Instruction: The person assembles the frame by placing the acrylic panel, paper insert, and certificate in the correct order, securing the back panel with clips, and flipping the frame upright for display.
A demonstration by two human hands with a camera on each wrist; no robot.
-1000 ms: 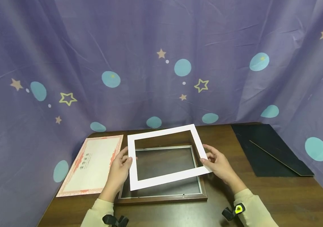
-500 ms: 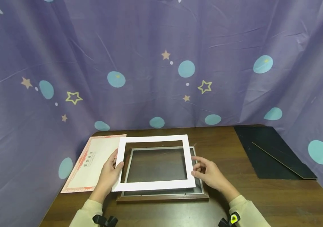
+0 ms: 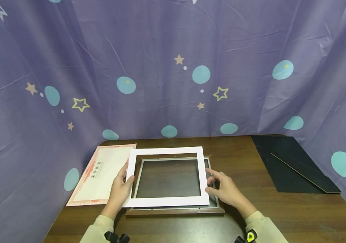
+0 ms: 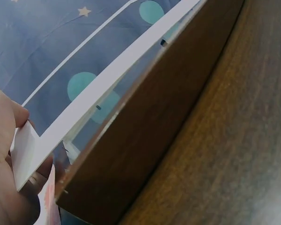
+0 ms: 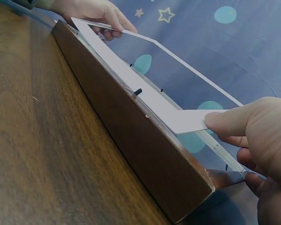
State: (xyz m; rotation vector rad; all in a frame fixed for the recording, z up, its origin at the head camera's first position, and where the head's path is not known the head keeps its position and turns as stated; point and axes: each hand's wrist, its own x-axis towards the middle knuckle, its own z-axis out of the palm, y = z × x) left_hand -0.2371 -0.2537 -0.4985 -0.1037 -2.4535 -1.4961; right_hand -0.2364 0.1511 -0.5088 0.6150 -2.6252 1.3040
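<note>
A white picture mat (image 3: 167, 202), a flat cardboard border with a rectangular opening, is held over a brown picture frame (image 3: 176, 212). The frame lies on the table with its pale inner rim and small dark tabs facing up, and glass-like glare shows inside. My left hand (image 3: 119, 190) pinches the mat's left side, thumb on top and fingers beneath. On the opposite side, my right hand (image 3: 227, 191) pinches the mat's right edge; its thumb (image 5: 215, 120) presses the upper face in the right wrist view. The mat sits a little left of the frame, leaving the frame's right side exposed.
A red-bordered certificate (image 3: 106, 179) lies flat at the left, partly behind my left hand. At the right rests a black backing board (image 3: 285, 168) with a slanted strut or flap edge. A purple patterned curtain (image 3: 148, 111) hangs behind the wooden table (image 3: 282, 216).
The mat has been lowered from a tilted, raised position, levelled, and shifted left over the frame. Both hands moved with it. In the last half second it has barely moved.
</note>
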